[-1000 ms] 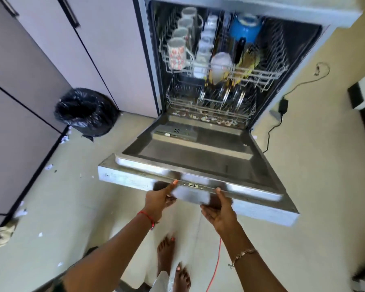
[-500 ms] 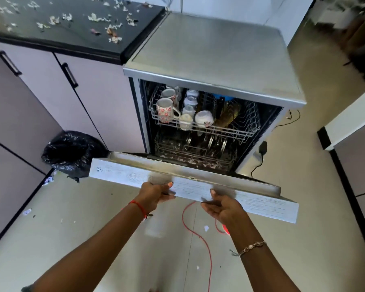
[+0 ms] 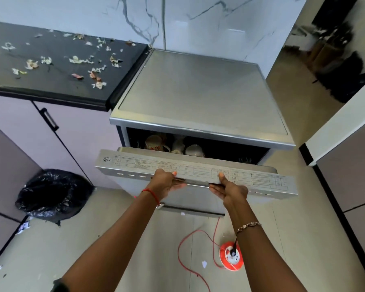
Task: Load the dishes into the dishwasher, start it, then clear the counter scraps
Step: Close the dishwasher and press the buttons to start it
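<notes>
Floor (image 3: 282,239): pale, fills lower half of frame; a few paper bits on it.
Dishwasher (image 3: 198,91): steel, centre frame, flat top facing cam, butts against counter end on its left.
Counter (image 3: 40,87): black top, upper left.
Cabinets (image 3: 82,140): mauve fronts w/ black handles, under counter, left side.
Door (image 3: 135,165): dishwasher door, tilted up near shut. A dark gap shows btwn its top edge and the machine's top. Printed label strip on the edge faces up.
Bin bag (image 3: 53,192): black, open mouth, on floor at lower left, beside cabinets.
Left hand (image 3: 167,183): centre frame, grips door's top edge, thumb on label strip, fingers laid under the edge. Red thread on wrist.
Right hand (image 3: 230,191): just right of left hand, same grip, thumb on top, fingers under. Bracelet on wrist.
Cord reel (image 3: 231,257): orange, on floor lower right of centre, black plug in it. Red cord (image 3: 181,245) loops off it across floor.
Cups (image 3: 156,143): 3 or so seen thru the gap, in upper rack, centre frame; one has red print.
Scraps (image 3: 80,59): peel and paper bits scattered over the counter, upper left.
</notes>
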Action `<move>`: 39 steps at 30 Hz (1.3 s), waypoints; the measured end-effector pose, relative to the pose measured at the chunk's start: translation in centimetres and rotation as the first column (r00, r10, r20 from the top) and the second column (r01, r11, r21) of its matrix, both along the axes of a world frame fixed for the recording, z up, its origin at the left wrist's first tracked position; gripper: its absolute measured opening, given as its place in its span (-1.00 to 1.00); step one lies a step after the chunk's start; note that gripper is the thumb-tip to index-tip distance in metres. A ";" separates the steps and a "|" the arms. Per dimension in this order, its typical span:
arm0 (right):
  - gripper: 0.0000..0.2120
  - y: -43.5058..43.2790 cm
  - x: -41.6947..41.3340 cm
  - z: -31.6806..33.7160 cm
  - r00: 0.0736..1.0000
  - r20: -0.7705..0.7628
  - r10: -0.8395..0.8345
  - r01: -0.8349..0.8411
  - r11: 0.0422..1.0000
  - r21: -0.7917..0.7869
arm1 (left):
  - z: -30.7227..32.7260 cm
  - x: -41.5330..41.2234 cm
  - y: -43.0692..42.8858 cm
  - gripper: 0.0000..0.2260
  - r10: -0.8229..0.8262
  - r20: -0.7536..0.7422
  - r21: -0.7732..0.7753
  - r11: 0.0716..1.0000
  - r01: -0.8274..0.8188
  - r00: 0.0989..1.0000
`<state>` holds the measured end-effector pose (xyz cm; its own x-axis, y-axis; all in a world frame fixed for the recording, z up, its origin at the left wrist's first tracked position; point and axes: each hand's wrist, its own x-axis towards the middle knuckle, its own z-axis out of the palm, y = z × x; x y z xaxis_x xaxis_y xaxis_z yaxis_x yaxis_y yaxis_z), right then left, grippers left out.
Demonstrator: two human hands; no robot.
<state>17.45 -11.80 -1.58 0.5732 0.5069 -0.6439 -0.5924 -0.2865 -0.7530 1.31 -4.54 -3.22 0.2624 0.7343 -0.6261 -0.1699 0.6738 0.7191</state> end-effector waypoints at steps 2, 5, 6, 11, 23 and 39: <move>-0.82 1.6 0.3 0.3 1.000 0.017 -0.024 0.024 0.999 0.039 | 0.4 0.4 1.8 -0.81 -0.021 0.006 0.007 1.000 0.021 1.000; -0.85 3.6 1.0 0.4 0.994 0.107 0.000 -0.007 0.998 0.065 | 1.1 1.1 4.6 -0.75 -0.037 -0.014 0.030 0.999 0.038 0.999; -0.89 4.0 1.1 0.3 0.979 0.200 0.044 -0.057 0.996 0.062 | 1.2 1.2 5.3 -0.73 -0.036 -0.047 0.063 0.997 0.038 0.998; -0.72 6.4 2.8 0.6 0.286 0.912 0.294 -0.459 0.878 -0.139 | 0.9 0.8 8.0 -0.70 -0.055 -0.461 0.347 0.907 0.237 0.886; -0.07 12.8 7.7 0.6 -0.571 0.674 0.469 -0.419 0.539 -0.730 | 1.8 -1.2 14.5 -0.10 0.559 -0.781 0.304 -0.051 0.951 0.279; -0.17 12.8 7.2 0.7 -0.475 0.757 0.449 -0.467 0.600 -0.649 | 3.1 -0.7 15.1 -0.11 0.465 -0.853 0.241 -0.053 0.969 0.238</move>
